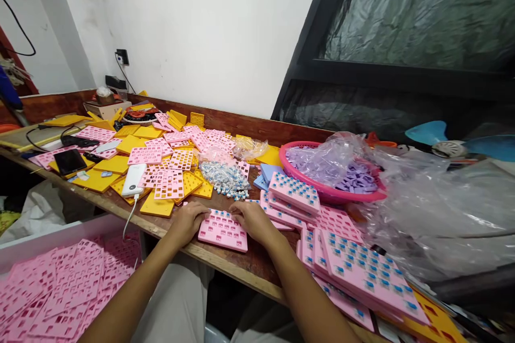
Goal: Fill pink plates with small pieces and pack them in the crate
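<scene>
Both hands (left (187,221), right (251,218)) flat against pink tray (222,230)

Pink, yellow and blue plastic across a brown wooden bench

The flat pink plastic grid plate (222,230) between the hands is solid pink with a few pale blue dots along its 12 o'clock edge. At 3 o'clock, the stacked pink plates studded with blue-and-white switches (364,270) show a regular dotted pattern. At 1 o'clock, the round pink plastic basket (322,188) holds lilac pieces. At 10 o'clock lie the flat yellow plastic plates (100,174), and the long bench of brown wood (245,262) lies under all.
</scene>
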A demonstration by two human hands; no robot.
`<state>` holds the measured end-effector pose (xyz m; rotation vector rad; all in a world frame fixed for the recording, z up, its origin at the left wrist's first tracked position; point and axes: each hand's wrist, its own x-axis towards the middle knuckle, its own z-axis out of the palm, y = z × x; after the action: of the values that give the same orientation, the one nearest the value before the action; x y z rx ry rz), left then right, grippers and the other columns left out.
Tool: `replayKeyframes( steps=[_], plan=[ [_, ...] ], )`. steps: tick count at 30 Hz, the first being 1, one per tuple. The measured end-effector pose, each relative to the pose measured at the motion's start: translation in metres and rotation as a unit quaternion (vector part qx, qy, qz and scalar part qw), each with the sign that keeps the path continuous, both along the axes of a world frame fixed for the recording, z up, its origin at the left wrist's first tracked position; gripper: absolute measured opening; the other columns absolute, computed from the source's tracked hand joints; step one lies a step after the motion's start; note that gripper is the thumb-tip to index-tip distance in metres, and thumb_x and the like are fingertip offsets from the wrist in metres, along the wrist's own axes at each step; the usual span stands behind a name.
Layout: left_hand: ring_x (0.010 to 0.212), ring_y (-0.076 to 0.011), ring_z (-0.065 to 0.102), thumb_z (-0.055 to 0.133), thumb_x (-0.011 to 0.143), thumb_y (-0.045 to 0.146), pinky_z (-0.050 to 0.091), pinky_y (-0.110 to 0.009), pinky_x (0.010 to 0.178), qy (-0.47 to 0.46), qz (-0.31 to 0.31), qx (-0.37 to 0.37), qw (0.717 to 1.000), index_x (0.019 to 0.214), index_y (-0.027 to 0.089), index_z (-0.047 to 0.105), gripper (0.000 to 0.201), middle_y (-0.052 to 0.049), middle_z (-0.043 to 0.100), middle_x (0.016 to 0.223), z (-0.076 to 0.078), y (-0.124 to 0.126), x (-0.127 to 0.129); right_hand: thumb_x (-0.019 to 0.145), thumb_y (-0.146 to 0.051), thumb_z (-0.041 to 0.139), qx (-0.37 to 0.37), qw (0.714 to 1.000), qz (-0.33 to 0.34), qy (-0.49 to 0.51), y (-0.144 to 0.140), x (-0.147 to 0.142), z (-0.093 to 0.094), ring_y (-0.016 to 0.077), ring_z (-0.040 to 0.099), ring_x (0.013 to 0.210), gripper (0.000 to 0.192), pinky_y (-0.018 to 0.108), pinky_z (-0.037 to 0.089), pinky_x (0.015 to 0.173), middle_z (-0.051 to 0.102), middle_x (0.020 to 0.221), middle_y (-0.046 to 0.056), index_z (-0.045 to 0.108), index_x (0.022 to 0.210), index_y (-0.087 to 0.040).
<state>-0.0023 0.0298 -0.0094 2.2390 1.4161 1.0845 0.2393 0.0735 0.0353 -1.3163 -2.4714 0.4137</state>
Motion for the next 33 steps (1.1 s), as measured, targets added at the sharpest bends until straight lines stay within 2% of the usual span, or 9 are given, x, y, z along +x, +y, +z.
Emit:
replayKeyframes(
  steps=[4,6,9,11,15,20,24,28,33],
  plan=[
    [0.092,-0.0195,0.063,0.054,0.095,0.017,0.049,-0.031,0.083,0.070,0.032,0.017,0.997,0.099,0.021,0.075,0.021,-0.006,0.072,0.095,0.002,-0.005,0.004,0.084,-0.008,0.063,0.001,1.000,-0.008,0.014,0.001,-0.001,-0.005,0.0229,0.070,0.092,0.020,0.030,0.048,0.081,0.077,0.096,0.006,0.075,0.094,-0.021],
    [0.090,-0.0205,0.061,0.054,0.095,0.016,0.047,-0.032,0.080,0.128,0.054,0.021,0.990,0.099,0.022,0.075,0.022,-0.006,0.071,0.092,0.005,-0.009,0.007,0.082,-0.008,0.064,-0.037,0.997,0.002,0.067,0.003,0.003,-0.007,0.0219,0.071,0.092,0.022,0.029,0.050,0.081,0.077,0.098,0.006,0.074,0.097,-0.021],
    [0.090,-0.0232,0.059,0.054,0.094,0.016,0.044,-0.035,0.080,0.202,0.078,0.021,0.976,0.096,0.022,0.074,0.021,-0.008,0.070,0.090,0.009,-0.017,0.013,0.083,-0.018,0.067,-0.089,0.985,0.017,0.146,0.007,0.008,-0.009,0.0211,0.071,0.089,0.021,0.029,0.052,0.079,0.077,0.098,0.006,0.072,0.103,-0.019],
    [0.093,-0.0259,0.058,0.054,0.093,0.014,0.043,-0.038,0.083,0.238,0.087,0.028,0.967,0.100,0.020,0.073,0.021,-0.011,0.069,0.095,0.010,-0.023,0.018,0.087,-0.027,0.065,-0.058,0.987,-0.003,0.151,0.011,0.006,-0.010,0.0212,0.070,0.088,0.020,0.030,0.051,0.078,0.076,0.099,0.007,0.072,0.104,-0.018],
    [0.096,-0.0291,0.057,0.053,0.091,0.011,0.040,-0.042,0.085,0.268,0.101,0.053,0.957,0.113,0.015,0.068,0.028,-0.015,0.068,0.101,0.003,-0.037,0.031,0.092,-0.033,0.061,0.053,0.993,-0.094,0.044,0.024,-0.011,-0.012,0.0221,0.067,0.091,0.022,0.032,0.047,0.081,0.074,0.101,0.009,0.071,0.104,-0.018],
    [0.093,-0.0287,0.057,0.052,0.095,0.023,0.041,-0.043,0.084,0.249,0.107,0.057,0.961,0.104,0.017,0.069,0.020,-0.013,0.068,0.097,0.006,-0.039,0.042,0.089,-0.042,0.068,0.067,0.980,-0.152,-0.107,0.051,-0.036,-0.008,0.0261,0.067,0.094,0.026,0.032,0.046,0.077,0.072,0.103,0.012,0.069,0.098,-0.018],
    [0.096,-0.0290,0.059,0.059,0.092,0.035,0.043,-0.042,0.085,0.209,0.084,0.051,0.973,0.093,0.019,0.070,0.019,-0.012,0.068,0.095,0.024,-0.010,0.032,0.088,-0.030,0.068,0.052,0.979,-0.142,-0.137,0.062,-0.034,-0.002,0.0233,0.068,0.094,0.012,0.028,0.044,0.075,0.074,0.098,0.009,0.072,0.095,-0.022],
    [0.098,-0.0268,0.061,0.056,0.090,0.019,0.045,-0.038,0.086,0.181,0.083,0.047,0.979,0.094,0.019,0.072,0.017,-0.012,0.068,0.099,0.044,0.047,0.015,0.088,-0.021,0.063,0.068,0.984,-0.104,-0.125,0.055,-0.017,-0.002,0.0224,0.067,0.095,0.014,0.027,0.043,0.076,0.074,0.100,0.008,0.073,0.097,-0.022],
    [0.089,-0.0226,0.065,0.063,0.080,0.013,0.047,-0.031,0.084,0.204,-0.031,0.012,0.978,0.085,0.022,0.077,0.017,-0.008,0.071,0.088,0.042,0.104,0.013,0.090,-0.025,0.062,0.077,0.996,-0.047,-0.020,0.045,-0.013,-0.005,0.0201,0.064,0.094,0.017,0.027,0.043,0.081,0.072,0.101,0.006,0.072,0.104,-0.021]
  ],
)
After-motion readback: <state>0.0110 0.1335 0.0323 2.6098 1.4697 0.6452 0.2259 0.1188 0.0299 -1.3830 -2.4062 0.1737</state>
